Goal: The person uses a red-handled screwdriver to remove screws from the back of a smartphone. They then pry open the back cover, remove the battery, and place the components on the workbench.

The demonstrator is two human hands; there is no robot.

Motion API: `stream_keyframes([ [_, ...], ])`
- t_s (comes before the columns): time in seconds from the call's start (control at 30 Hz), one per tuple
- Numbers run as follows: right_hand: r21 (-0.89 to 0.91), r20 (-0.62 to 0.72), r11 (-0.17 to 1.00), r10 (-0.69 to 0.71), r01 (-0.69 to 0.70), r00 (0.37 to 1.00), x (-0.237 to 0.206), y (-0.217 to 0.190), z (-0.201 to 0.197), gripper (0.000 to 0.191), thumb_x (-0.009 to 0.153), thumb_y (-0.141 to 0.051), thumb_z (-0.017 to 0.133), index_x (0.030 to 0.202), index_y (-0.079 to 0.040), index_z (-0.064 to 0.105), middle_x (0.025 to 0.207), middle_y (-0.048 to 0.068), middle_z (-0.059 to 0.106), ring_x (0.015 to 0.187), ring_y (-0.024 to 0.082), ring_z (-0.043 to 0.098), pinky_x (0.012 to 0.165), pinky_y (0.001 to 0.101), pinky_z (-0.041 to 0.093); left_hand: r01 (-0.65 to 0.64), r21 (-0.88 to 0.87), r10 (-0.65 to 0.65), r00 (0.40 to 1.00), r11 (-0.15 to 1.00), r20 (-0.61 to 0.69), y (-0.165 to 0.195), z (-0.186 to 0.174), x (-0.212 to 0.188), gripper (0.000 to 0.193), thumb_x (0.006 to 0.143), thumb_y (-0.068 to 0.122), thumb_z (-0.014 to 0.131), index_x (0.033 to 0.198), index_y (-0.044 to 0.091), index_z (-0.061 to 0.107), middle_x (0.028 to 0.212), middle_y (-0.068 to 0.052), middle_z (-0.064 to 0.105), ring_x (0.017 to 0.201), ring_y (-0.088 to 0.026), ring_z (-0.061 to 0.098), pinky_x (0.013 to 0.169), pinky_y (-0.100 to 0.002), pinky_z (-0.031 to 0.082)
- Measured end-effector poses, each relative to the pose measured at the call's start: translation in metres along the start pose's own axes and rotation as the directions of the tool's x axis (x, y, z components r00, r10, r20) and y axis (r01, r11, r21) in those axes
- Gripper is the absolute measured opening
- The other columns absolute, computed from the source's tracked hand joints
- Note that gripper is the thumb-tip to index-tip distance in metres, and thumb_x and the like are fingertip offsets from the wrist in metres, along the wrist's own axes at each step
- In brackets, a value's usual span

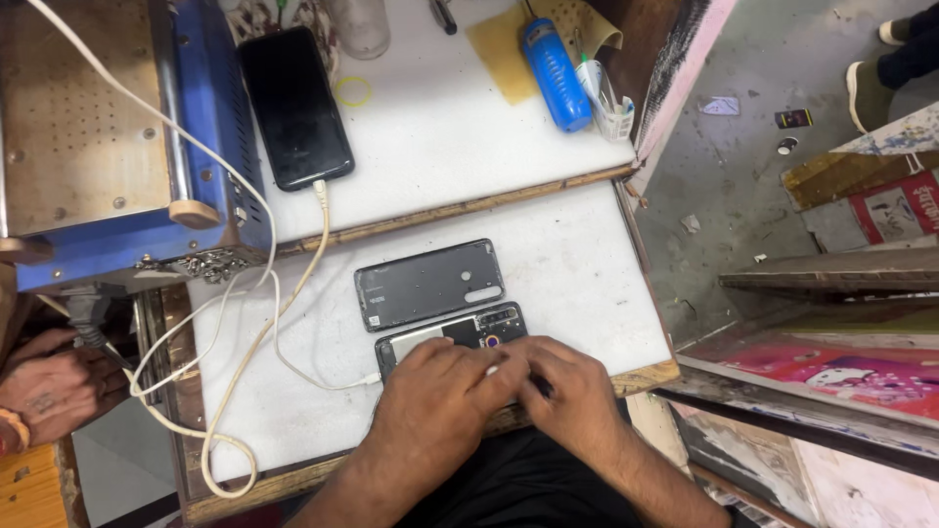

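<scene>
Both hands, left [435,391] and right [569,391], closed over opened smartphone [452,337], fingers pressing its lower end. Light, stiff, fragile inside; best held by edges. Removed back cover [427,285] just above.

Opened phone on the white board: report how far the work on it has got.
Done: the back cover is off and lies beside the opened phone, inner side up. In hand: the left hand and right hand both rest on the phone's exposed inside; a white cable is plugged into its end. Left: the cover is not yet back on. What the fingers are doing is hidden.
</scene>
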State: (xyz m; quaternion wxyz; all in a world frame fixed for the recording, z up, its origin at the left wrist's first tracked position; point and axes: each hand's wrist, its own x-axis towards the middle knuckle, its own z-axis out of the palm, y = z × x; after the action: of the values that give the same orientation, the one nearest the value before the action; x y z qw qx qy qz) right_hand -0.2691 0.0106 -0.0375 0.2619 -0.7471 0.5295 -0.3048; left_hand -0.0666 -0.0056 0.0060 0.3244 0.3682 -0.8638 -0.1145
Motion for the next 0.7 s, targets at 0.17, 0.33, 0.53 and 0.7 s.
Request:
stream_keyframes([
  [0.17, 0.049, 0.093, 0.986, 0.153, -0.158, 0.984, 0.004, -0.006, -0.002, 0.028, 0.081, -0.009, 0.080, 0.108, -0.008, 0.075, 0.101, 0.005, 0.079, 0.061, 0.015, 0.073, 0.054, 0.0280, 0.060, 0.141, -0.048, -0.147, 0.976, 0.989, -0.158, -0.009, 0.003, -0.007, 0.041, 0.090, 0.015, 0.083, 0.118, 0.006, 0.054, 0.080, -0.006, 0.069, 0.073, -0.023, 0.070, 0.070, -0.038, 0.056],
  [0.33, 0.053, 0.098, 0.993, 0.098, -0.104, 0.990, 0.004, -0.004, -0.002, 0.028, 0.083, -0.008, 0.078, 0.110, -0.008, 0.074, 0.103, 0.006, 0.077, 0.072, 0.014, 0.076, 0.054, 0.0251, 0.062, 0.151, -0.077, -0.162, 0.975, 0.985, -0.153, -0.011, 0.010, -0.017, 0.048, 0.090, 0.016, 0.083, 0.123, 0.006, 0.050, 0.078, -0.005, 0.068, 0.073, -0.021, 0.071, 0.075, -0.038, 0.059],
  [0.53, 0.066, 0.064, 0.986, 0.151, -0.155, 0.987, 0.000, 0.000, 0.000, 0.026, 0.087, 0.000, 0.069, 0.111, -0.009, 0.075, 0.101, 0.006, 0.078, 0.075, 0.013, 0.078, 0.055, 0.0240, 0.062, 0.167, -0.079, -0.175, 0.979, 0.983, -0.108, -0.015, 0.019, -0.018, 0.049, 0.089, 0.016, 0.083, 0.125, 0.005, 0.051, 0.075, -0.005, 0.067, 0.071, -0.021, 0.071, 0.074, -0.038, 0.060],
  [0.7, 0.118, 0.026, 0.988, 0.094, -0.097, 0.995, -0.003, 0.003, 0.001, 0.026, 0.088, 0.001, 0.068, 0.111, -0.008, 0.075, 0.102, 0.007, 0.077, 0.081, 0.013, 0.078, 0.059, 0.0235, 0.064, 0.167, -0.094, -0.179, 0.975, 0.981, -0.132, -0.015, 0.019, -0.021, 0.047, 0.090, 0.015, 0.082, 0.124, 0.006, 0.051, 0.075, -0.004, 0.067, 0.072, -0.021, 0.072, 0.076, -0.038, 0.061],
])
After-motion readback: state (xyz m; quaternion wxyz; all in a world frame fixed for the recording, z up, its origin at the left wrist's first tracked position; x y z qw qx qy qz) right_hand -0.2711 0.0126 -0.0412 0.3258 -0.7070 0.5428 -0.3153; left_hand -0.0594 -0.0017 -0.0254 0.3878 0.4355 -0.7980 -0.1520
